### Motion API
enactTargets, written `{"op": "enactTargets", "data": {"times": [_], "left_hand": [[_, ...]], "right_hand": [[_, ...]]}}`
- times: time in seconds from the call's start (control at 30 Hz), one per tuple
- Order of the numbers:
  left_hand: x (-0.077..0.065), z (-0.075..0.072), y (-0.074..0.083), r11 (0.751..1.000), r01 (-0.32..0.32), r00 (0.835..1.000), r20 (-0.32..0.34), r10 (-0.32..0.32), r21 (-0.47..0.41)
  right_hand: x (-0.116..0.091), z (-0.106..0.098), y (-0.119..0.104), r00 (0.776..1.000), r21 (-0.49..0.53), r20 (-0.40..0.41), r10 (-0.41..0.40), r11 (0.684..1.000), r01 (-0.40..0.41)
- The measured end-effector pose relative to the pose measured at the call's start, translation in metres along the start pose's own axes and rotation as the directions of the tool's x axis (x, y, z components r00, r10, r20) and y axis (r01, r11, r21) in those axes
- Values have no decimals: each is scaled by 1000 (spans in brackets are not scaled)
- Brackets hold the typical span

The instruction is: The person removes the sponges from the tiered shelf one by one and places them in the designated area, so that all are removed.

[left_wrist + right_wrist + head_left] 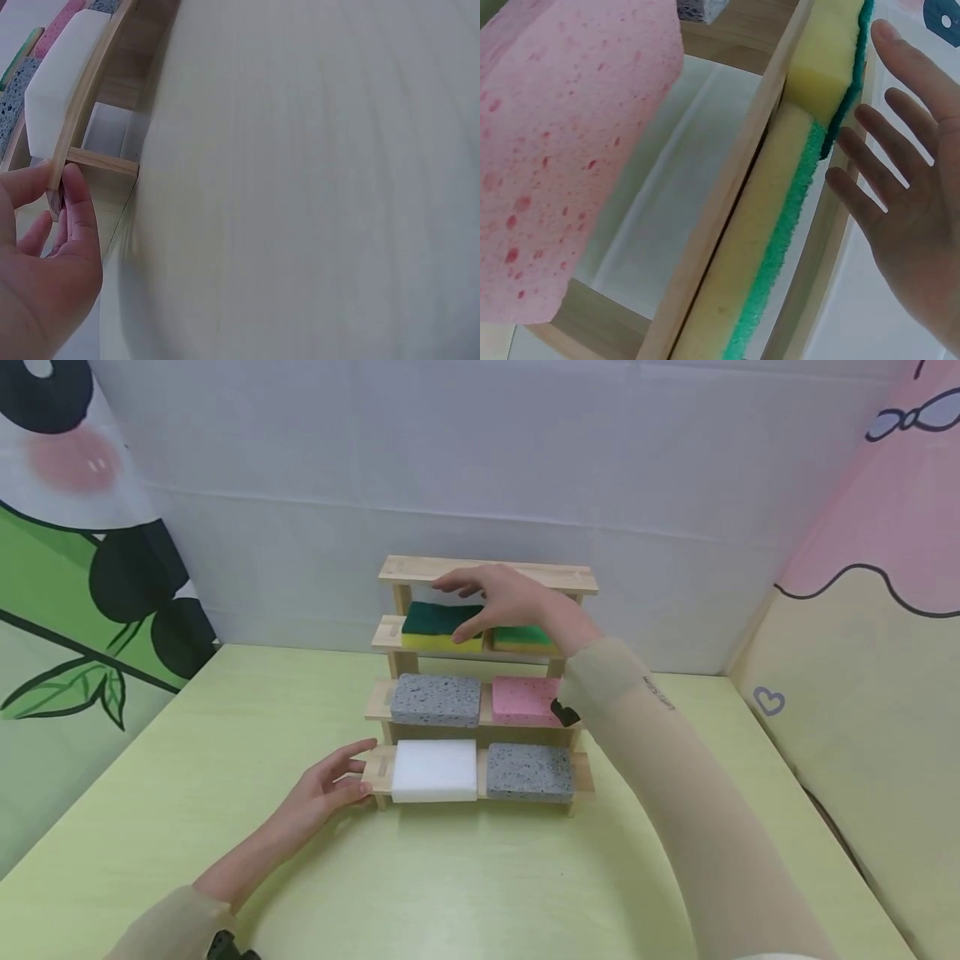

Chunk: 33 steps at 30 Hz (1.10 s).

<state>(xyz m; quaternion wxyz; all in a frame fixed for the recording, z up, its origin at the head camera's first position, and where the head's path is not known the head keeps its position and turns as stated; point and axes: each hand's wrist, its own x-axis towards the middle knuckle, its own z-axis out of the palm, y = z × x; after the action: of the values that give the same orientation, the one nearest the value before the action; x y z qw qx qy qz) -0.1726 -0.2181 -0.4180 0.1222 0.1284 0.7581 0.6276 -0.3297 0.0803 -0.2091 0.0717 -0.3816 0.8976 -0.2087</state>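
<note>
Pale wood is forming a four-tier rack [405, 568], which is standing on a yellow-green table [465, 885] at the centre of the head view. On its lowest plank, a white block [434, 771] is lying left of a speckled grey sponge [528, 772]. On the plank above, a second grey sponge [437, 700] is resting at left and a pink sponge [522, 700] at right, the latter being partly covered by the right sleeve [660, 760]. On the next plank up, a dark-green-and-yellow sponge [438, 622] is lying left of a light-green-and-yellow sponge [525, 637], both showing their green faces upward.

Left hand [326, 785], lower left of centre, is pinching the left end of the lowest plank; the left wrist view is showing its thumb above and fingers beneath. Right hand [510, 597], upper centre, is holding nothing: its fingers are extending, spread apart, over the dark-green-and-yellow sponge. Whether it is touching that sponge, I cannot tell. In the right wrist view, this hand is occupying the right edge, beside the two green-faced sponges. White cloth [480, 443] is hanging behind the rack, across the top of the head view.
</note>
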Motion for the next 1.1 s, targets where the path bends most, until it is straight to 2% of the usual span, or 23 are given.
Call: {"op": "enactTargets", "data": {"times": [0.3,0.53,0.7,1.1], "left_hand": [[-1,0,3,1000,0,1000,-2,0,8],[-1,1,3,1000,5,1000,-7,-5,-2],[-1,2,2,1000,3,1000,-3,-3,-1],[2,2,0,1000,-17,1000,-12,17,-12]], "right_hand": [[13,1,-3,996,32,78,42,998,-45],[15,4,-3,992,3,103,78,997,-79],[13,8,-1,989,-23,94,110,994,-109],[10,9,-2,997,-12,41,70,998,-69]]}}
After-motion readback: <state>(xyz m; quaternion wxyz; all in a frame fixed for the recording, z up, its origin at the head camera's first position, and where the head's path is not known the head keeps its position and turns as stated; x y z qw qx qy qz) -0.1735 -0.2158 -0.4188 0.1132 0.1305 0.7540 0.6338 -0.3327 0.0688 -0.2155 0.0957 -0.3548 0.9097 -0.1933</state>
